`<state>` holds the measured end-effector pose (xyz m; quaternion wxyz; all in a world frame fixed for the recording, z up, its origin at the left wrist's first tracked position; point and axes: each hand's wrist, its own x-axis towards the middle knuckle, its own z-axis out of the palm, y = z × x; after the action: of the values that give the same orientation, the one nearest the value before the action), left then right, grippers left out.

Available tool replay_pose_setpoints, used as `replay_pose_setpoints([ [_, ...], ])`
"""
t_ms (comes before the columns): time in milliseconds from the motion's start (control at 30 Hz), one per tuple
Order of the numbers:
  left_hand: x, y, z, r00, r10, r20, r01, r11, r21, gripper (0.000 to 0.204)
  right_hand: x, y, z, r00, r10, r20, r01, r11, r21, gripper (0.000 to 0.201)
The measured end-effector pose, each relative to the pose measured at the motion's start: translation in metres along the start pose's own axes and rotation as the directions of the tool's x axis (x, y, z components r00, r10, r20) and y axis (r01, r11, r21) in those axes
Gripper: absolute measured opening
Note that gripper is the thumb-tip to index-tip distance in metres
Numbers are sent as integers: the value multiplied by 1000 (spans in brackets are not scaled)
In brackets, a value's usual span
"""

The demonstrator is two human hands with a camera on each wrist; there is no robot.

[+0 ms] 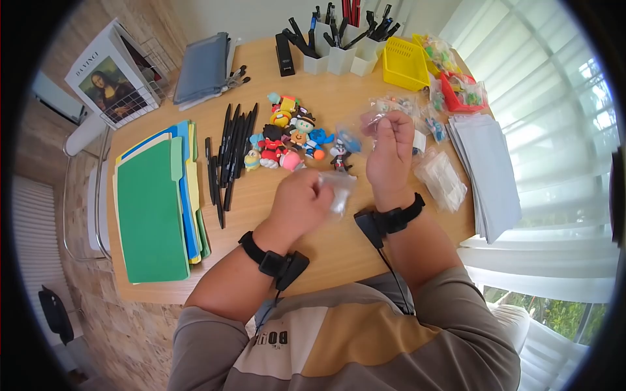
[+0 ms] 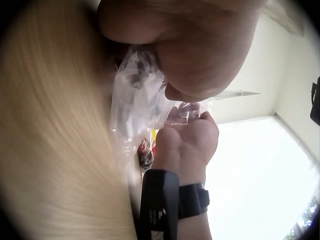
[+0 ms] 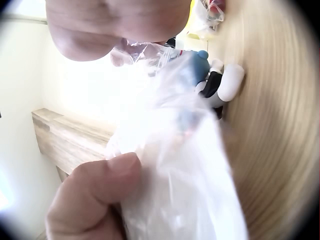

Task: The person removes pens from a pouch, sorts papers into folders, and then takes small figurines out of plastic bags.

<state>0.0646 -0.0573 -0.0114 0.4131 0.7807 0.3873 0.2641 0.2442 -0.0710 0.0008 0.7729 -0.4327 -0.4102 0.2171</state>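
My left hand (image 1: 297, 202) pinches clear plastic bags (image 1: 339, 192) between thumb and fingers, low over the table. In the right wrist view, the left thumb (image 3: 117, 172) presses on the whitish plastic. To the right and higher, my right hand (image 1: 391, 146) pinches a thin clear plastic bag (image 1: 373, 122) by its fingertips. A small black-and-white figurine (image 1: 339, 156) stands just beyond the left hand. Behind that hand sits a cluster of colourful toy figurines (image 1: 287, 133).
Black pens (image 1: 231, 153) and coloured folders (image 1: 150, 202) lie at the left. A pile of clear bags (image 1: 441, 179) and white paper sheets (image 1: 486, 173) lie right. Behind are pen holders (image 1: 340, 60), a yellow basket (image 1: 404, 64) and a red basket (image 1: 462, 94) with bagged items.
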Motion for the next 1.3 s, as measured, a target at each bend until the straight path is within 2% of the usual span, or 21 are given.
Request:
replay_pose_setpoints([
  [33, 2, -2, -1, 1000, 1, -3, -1, 1000, 1, 11, 0, -1, 1, 1000, -27, -5, 27, 999, 30, 12],
  [100, 7, -7, -4, 983, -172, -58, 133, 903, -409, 7, -3, -5, 5, 996, -64, 65, 60, 996, 59, 11],
  [167, 12, -19, 2, 983, -156, -92, 89, 860, -502, 5, -8, -13, 6, 986, -102, 133, 90, 992, 91, 10],
  [233, 15, -23, 3, 981, -143, -130, 40, 808, -588, 9, -11, -23, 3, 885, 9, 465, 16, 999, -50, 5],
  [267, 16, -24, 2, 977, -182, -109, 71, 766, -639, 11, -10, -25, 4, 883, 9, 469, 16, 999, -48, 5],
  [333, 17, -19, -1, 971, -222, -89, 102, 719, -687, 14, -7, -27, 6, 740, -69, 669, 122, 992, -33, 5],
  [400, 17, -9, -4, 958, -280, -54, 110, 539, -835, 10, -5, -30, 10, 687, -98, 720, 168, 986, -26, 7],
  [433, 17, -9, -5, 958, -280, -57, 108, 539, -836, 10, -5, -31, 11, 631, -125, 766, 213, 977, -16, 9],
  [467, 17, -9, -6, 958, -283, -47, 100, 483, -870, 12, -4, -31, 12, 629, -126, 767, 213, 977, -15, 9],
  [533, 17, -10, -6, 958, -286, -37, 93, 426, -900, 14, -2, -30, 12, 520, -132, 844, 281, 959, -24, 9],
  [733, 16, -7, -9, 956, -281, -85, 58, 464, -884, 17, -6, -32, 15, 486, -144, 862, 262, 965, 14, 10],
  [800, 15, 0, -11, 983, -186, 6, 80, 396, -915, 15, -7, -35, 16, 485, -127, 865, 256, 967, -2, 10],
  [867, 16, -4, -7, 983, -186, 6, 87, 428, -900, 15, -7, -36, 16, 484, -108, 869, 250, 968, -18, 10],
  [933, 16, -8, -6, 983, -185, 6, 91, 460, -883, 16, -5, -33, 15, 458, -189, 869, 285, 957, 58, 5],
  [967, 16, -9, -5, 978, -206, -28, 79, 491, -867, 17, -7, -25, 14, 459, -189, 868, 286, 957, 58, 5],
  [1000, 16, -10, -5, 972, -226, -63, 66, 523, -850, 18, -9, -16, 16, 666, -244, 705, 359, 933, -16, 7],
  [1033, 16, -10, -4, 973, -224, -62, 67, 523, -850, 18, -10, -10, 16, 815, -307, 491, 407, 907, -107, 12],
  [1067, 16, -10, -2, 974, -200, -104, 22, 541, -841, 20, -11, -7, 12, 815, -308, 490, 407, 907, -108, 12],
  [1133, 15, -12, 0, 974, -175, -143, -22, 558, -830, 21, -11, -13, 10, 971, 47, 237, 12, 970, -241, 22],
  [1233, 14, -11, 2, 977, -142, -159, -57, 545, -837, 25, -10, -10, 10, 945, 172, 279, -81, 947, -312, 30],
  [1300, 12, -7, 1, 972, -103, -209, -134, 488, -863, 25, -8, -13, 9, 929, 118, 352, 13, 937, -348, 34],
])
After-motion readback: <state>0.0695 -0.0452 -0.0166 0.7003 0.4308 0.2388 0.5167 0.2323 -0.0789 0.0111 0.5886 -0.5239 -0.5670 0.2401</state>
